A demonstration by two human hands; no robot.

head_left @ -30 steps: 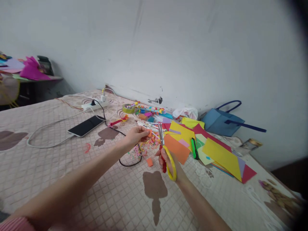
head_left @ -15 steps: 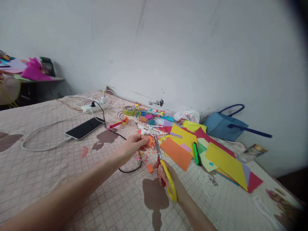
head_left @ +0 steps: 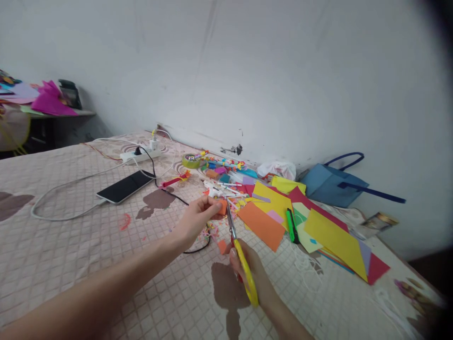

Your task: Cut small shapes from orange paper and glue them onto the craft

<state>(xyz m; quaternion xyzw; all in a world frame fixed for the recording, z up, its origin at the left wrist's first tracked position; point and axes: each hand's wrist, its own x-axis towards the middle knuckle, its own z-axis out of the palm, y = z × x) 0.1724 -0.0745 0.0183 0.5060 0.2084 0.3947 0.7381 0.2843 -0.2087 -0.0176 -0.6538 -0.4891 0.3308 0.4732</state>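
Note:
Between the thumb and fingers of my left hand (head_left: 198, 217) is a small piece of orange paper (head_left: 222, 208). My right hand (head_left: 251, 267) grips a pair of scissors (head_left: 244, 264) with yellow and red handles, its blades pointing up and away beside the orange piece. Whether the blades touch the paper I cannot tell. Another orange scrap (head_left: 222, 246) lies on the table just left of the scissors. Tiny paper clippings (head_left: 212, 231) are scattered under and beyond my left hand. To the right of the blades rests a larger orange sheet (head_left: 262, 225).
Yellow sheets (head_left: 336, 241), a green box cutter (head_left: 292, 225) and white string (head_left: 306, 264) lie on the right. A blue bag (head_left: 331, 184) leans near the wall. At left are a phone (head_left: 126, 187) on a cable and a power strip (head_left: 139, 156). Green tape (head_left: 191, 161) sits behind.
The orange piece in my left hand has turned slightly and shows more of its face. The scissors have shifted a little down, with their blades closer together. The view has moved slightly.

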